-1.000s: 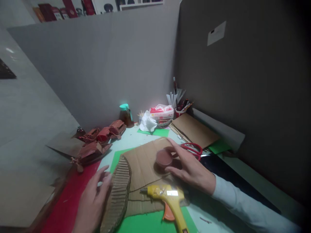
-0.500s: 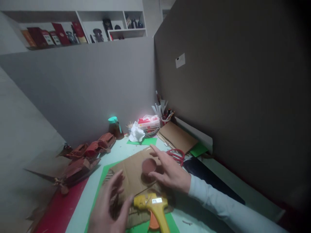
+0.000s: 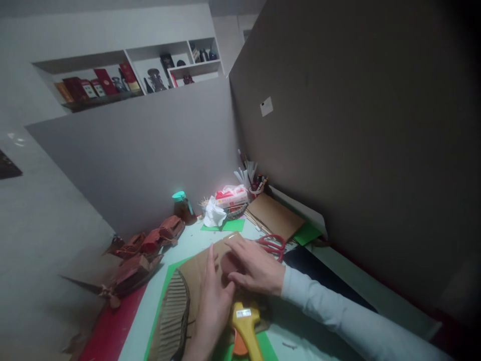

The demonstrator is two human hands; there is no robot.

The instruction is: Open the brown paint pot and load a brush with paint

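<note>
Both hands meet on a small round reddish-brown container (image 3: pixel 228 262) that sits on a sheet of brown cardboard (image 3: pixel 195 268). My right hand (image 3: pixel 255 268) curls over its top and right side, fingers wrapped round it. My left hand (image 3: pixel 215 300) reaches in from below, fingers stretched up against the container's left side. A yellow glue gun (image 3: pixel 246 323) lies just below both hands. A ribbed, leaf-shaped cardboard piece (image 3: pixel 171 321) lies left of my left hand.
Red scissors (image 3: pixel 272 244) lie right of the hands. Reddish-brown cardboard models (image 3: pixel 141 253) stand at the left. At the back are a teal-lidded jar (image 3: pixel 182 205), a tissue pack (image 3: pixel 230 196) and a cup of pens (image 3: pixel 255 183). Grey partitions wall the desk.
My left hand has moved from the ribbed cardboard piece up to the container's left side. My right hand has closed over the container. The camera has tilted up and shifted.
</note>
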